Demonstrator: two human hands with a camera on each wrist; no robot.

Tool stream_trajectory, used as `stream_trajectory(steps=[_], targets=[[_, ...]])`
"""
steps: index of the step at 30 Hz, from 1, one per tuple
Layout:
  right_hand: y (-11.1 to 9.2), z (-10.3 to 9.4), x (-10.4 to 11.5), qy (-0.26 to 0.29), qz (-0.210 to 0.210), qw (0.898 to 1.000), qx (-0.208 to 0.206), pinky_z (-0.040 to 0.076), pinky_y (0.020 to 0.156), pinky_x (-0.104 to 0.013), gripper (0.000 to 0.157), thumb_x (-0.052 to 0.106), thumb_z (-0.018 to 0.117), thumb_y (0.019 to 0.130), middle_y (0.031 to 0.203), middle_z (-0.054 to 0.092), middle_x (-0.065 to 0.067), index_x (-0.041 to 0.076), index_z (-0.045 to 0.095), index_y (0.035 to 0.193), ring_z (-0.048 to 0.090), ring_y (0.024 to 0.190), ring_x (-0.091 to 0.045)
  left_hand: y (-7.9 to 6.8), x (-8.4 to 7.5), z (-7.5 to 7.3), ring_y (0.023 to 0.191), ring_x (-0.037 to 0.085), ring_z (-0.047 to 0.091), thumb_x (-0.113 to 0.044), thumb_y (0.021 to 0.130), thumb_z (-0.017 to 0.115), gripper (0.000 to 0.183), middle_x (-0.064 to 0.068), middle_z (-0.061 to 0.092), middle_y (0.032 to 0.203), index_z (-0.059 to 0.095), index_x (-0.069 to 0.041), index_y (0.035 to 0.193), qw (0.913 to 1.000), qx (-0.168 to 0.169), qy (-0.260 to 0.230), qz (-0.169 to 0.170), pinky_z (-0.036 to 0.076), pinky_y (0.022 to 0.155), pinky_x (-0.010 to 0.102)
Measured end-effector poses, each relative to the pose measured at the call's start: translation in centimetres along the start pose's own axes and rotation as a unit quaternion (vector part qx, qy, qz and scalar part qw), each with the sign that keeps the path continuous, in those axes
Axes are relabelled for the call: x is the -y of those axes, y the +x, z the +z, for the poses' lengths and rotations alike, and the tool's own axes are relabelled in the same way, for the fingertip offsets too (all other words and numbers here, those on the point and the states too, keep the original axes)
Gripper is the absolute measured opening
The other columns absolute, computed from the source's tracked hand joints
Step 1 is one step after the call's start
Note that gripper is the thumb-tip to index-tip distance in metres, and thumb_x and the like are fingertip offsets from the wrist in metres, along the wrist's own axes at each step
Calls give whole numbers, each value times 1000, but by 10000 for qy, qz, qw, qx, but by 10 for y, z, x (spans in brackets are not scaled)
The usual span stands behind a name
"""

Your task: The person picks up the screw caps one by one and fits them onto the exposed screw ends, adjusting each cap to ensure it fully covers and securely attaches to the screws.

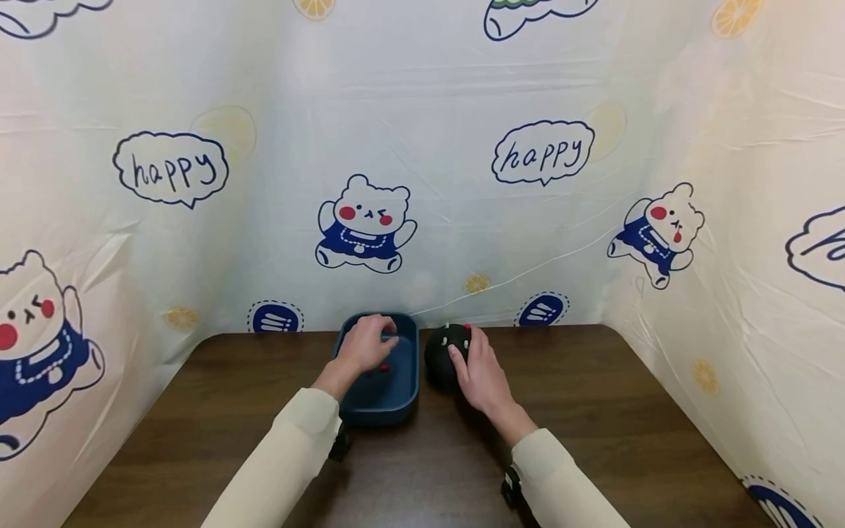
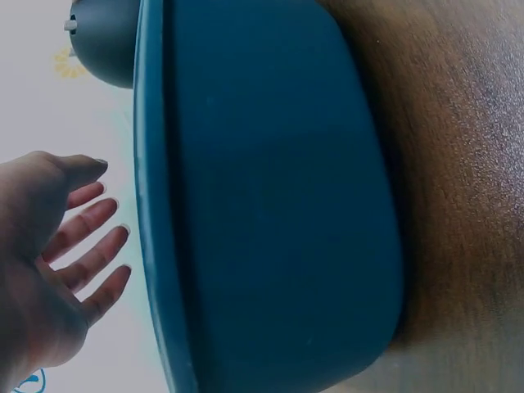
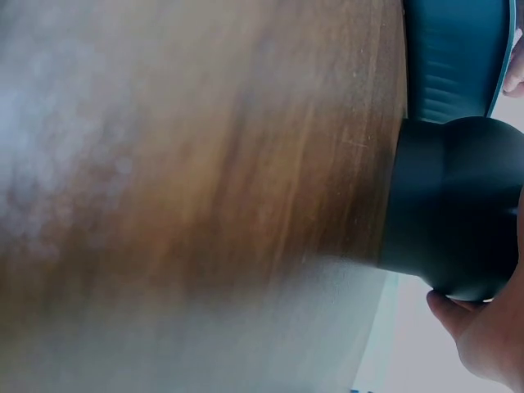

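Note:
My left hand (image 1: 366, 345) is over the dark blue tray (image 1: 397, 392), its fingers loosely bent and apart. Nothing shows between thumb and fingers in the left wrist view, where the hand (image 2: 41, 254) hovers beyond the tray's rim (image 2: 151, 205). Small red pieces (image 1: 385, 367) lie inside the tray. Just right of it stands a black rounded object (image 1: 439, 370) with several small white pegs (image 1: 445, 341) and a red one on top. My right hand (image 1: 487, 378) grips its right side, thumb toward me. The right wrist view shows a bulging body (image 3: 467, 205) above a straight base.
Both things stand at the back of the brown wooden table (image 1: 422, 477), close to a white printed curtain (image 1: 449, 242). The curtain also rises along the left and right sides. A dark strap (image 1: 339, 444) sits at my left cuff, another device (image 1: 511, 488) at the right.

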State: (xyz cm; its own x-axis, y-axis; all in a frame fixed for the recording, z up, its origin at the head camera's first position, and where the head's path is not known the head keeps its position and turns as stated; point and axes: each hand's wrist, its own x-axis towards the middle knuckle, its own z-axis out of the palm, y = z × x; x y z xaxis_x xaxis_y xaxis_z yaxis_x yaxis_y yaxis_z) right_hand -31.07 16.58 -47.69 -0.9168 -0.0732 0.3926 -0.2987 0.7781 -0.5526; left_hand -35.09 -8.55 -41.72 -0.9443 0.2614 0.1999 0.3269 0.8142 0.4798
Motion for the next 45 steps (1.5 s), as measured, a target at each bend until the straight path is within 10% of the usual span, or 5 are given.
stream_trajectory(steps=[29, 45], targets=[[1, -2, -1, 27, 119, 9999, 85, 43, 110, -55, 77, 61, 33, 106, 159, 33, -17, 5, 24, 158, 47, 136, -34, 11, 14, 19, 91, 25, 60, -17, 98, 70, 29, 13, 66, 112, 67, -2, 122, 9919, 1066, 33, -686, 55, 86, 43], [4, -2, -1, -77, 85, 9999, 105, 44, 109, -55, 75, 58, 34, 107, 158, 33, -18, 3, 25, 157, 47, 135, -36, 9, 19, 24, 80, 22, 60, -12, 95, 71, 10, 9, 65, 93, 70, -4, 101, 9901, 1285, 291, -494, 54, 74, 39]])
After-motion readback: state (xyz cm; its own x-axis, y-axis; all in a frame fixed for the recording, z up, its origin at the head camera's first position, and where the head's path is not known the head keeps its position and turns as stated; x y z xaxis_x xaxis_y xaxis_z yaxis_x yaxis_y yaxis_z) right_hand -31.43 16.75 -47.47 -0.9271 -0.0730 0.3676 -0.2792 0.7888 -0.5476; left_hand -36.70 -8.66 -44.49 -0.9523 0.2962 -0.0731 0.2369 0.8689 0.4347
